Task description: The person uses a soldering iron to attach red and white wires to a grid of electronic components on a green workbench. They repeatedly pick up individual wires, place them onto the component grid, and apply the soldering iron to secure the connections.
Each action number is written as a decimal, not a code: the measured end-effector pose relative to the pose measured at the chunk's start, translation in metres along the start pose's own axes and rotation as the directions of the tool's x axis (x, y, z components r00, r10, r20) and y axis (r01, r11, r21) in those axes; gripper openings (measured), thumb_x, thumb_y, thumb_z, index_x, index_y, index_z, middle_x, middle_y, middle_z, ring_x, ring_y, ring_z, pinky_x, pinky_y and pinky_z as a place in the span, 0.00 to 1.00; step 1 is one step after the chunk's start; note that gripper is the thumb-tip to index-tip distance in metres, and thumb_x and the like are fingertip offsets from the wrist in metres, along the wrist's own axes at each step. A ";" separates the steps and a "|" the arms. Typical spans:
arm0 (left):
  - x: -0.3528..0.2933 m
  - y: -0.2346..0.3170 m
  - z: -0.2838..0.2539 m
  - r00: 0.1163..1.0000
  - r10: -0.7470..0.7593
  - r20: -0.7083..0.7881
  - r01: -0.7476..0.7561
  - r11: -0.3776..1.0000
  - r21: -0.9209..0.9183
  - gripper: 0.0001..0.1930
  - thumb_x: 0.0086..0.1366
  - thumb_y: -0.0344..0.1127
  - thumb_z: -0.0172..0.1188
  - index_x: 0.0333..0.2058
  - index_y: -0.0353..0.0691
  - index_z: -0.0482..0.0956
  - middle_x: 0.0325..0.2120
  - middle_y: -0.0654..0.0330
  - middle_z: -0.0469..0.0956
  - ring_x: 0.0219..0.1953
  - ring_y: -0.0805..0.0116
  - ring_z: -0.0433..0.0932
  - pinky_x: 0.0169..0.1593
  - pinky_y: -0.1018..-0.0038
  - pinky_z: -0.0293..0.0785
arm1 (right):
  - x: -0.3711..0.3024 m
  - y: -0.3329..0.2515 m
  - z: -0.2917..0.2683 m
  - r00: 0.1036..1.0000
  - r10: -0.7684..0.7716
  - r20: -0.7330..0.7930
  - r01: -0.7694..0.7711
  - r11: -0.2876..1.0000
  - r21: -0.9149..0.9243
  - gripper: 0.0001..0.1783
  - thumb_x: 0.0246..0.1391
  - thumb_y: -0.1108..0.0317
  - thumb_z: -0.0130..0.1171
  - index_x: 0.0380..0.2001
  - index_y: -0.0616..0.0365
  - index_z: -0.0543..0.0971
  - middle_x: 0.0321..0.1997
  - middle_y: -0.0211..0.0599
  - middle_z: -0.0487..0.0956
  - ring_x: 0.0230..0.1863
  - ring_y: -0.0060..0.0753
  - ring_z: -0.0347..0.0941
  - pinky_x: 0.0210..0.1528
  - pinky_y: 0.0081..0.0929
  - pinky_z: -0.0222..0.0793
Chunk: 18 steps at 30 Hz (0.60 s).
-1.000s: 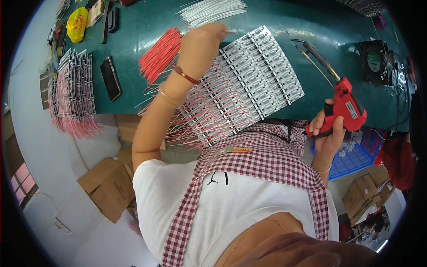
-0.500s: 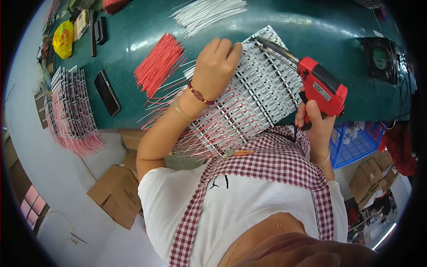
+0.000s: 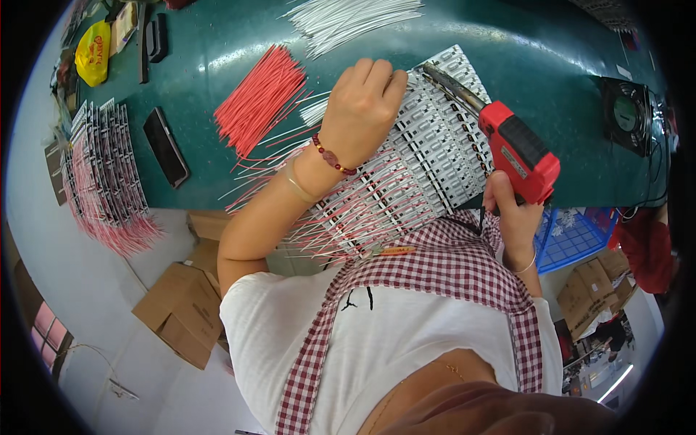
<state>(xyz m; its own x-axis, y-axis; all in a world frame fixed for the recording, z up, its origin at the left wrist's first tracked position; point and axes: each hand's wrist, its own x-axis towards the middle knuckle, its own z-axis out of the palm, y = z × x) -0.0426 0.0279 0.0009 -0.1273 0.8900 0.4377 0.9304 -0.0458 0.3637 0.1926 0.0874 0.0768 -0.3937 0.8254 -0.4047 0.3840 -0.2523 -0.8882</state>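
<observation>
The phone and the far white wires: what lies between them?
In the head view, red wires lie between the phone and the far white wires.

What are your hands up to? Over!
Right hand gripping red soldering gun. Left hand over white circuit boards, grip unclear. Left forearm hiding some wires.
</observation>
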 end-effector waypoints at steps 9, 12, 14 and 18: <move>-0.002 -0.003 0.000 1.000 -0.010 -0.006 0.010 1.000 0.006 0.13 0.46 0.23 0.55 0.34 0.35 0.77 0.26 0.59 0.70 0.28 0.63 0.69 0.32 0.70 0.68 | -0.005 0.000 0.002 0.999 -0.044 -0.019 0.043 0.997 -0.058 0.08 0.53 0.70 0.60 0.33 0.64 0.75 0.19 0.29 0.74 0.17 0.18 0.67 0.20 0.17 0.61; -0.001 -0.003 0.000 1.000 -0.005 -0.005 0.005 1.000 0.023 0.13 0.46 0.23 0.56 0.34 0.35 0.77 0.26 0.60 0.70 0.28 0.63 0.70 0.32 0.71 0.68 | -0.008 -0.006 0.006 0.996 -0.083 -0.022 0.081 0.995 -0.065 0.16 0.58 0.67 0.52 0.43 0.70 0.73 0.16 0.31 0.71 0.15 0.19 0.63 0.20 0.18 0.57; 0.000 -0.001 -0.001 1.000 -0.013 0.014 0.013 0.999 0.049 0.13 0.46 0.24 0.56 0.35 0.36 0.77 0.26 0.60 0.70 0.29 0.63 0.70 0.32 0.70 0.67 | -0.009 -0.001 0.002 0.997 -0.076 -0.009 0.075 0.995 -0.061 0.21 0.58 0.65 0.53 0.49 0.70 0.70 0.16 0.31 0.70 0.15 0.19 0.62 0.20 0.18 0.57; 0.000 -0.001 -0.003 0.999 0.028 -0.047 -0.024 0.997 0.077 0.13 0.47 0.24 0.56 0.35 0.36 0.77 0.26 0.61 0.69 0.29 0.64 0.69 0.32 0.70 0.66 | -0.011 0.003 -0.003 0.996 -0.087 0.009 0.087 0.996 -0.014 0.21 0.57 0.63 0.54 0.48 0.69 0.71 0.16 0.32 0.70 0.15 0.20 0.62 0.19 0.18 0.56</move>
<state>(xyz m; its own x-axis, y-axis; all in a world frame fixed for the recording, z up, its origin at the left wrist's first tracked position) -0.0443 0.0262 0.0029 -0.1177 0.8660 0.4859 0.9570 -0.0318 0.2885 0.2007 0.0792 0.0790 -0.4328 0.8397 -0.3281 0.3600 -0.1727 -0.9168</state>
